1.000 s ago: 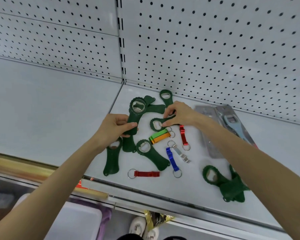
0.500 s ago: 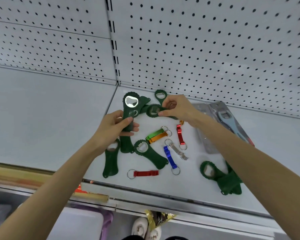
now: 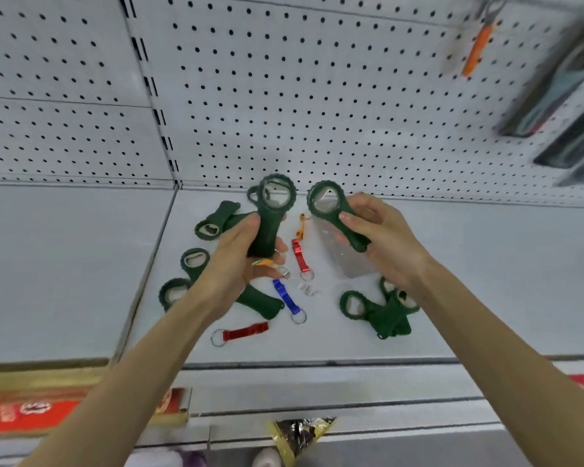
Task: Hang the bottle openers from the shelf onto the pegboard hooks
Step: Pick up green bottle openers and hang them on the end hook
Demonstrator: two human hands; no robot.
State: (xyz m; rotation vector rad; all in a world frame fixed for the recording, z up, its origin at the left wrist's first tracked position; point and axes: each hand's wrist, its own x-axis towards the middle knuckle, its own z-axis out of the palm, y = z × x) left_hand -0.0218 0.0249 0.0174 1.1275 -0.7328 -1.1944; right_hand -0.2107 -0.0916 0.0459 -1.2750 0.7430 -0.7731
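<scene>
My left hand grips a dark green bottle opener by its handle, ring end up. My right hand holds a second green bottle opener by the handle, its ring tilted up and left. Both are lifted above the white shelf. More green openers lie on the shelf at left, and a small pile of green openers lies at right. Small keyring openers lie between: a red one, a blue one, another red one. The white pegboard rises behind.
An orange opener hangs on the pegboard at upper right, beside blurred dark packaged items. A clear plastic package lies on the shelf under my right hand. Red boxes sit on the lower shelf at left.
Both hands have raised their green openers off the shelf toward the pegboard. The view has tilted up and shifted, bringing the hung items at upper right into sight.
</scene>
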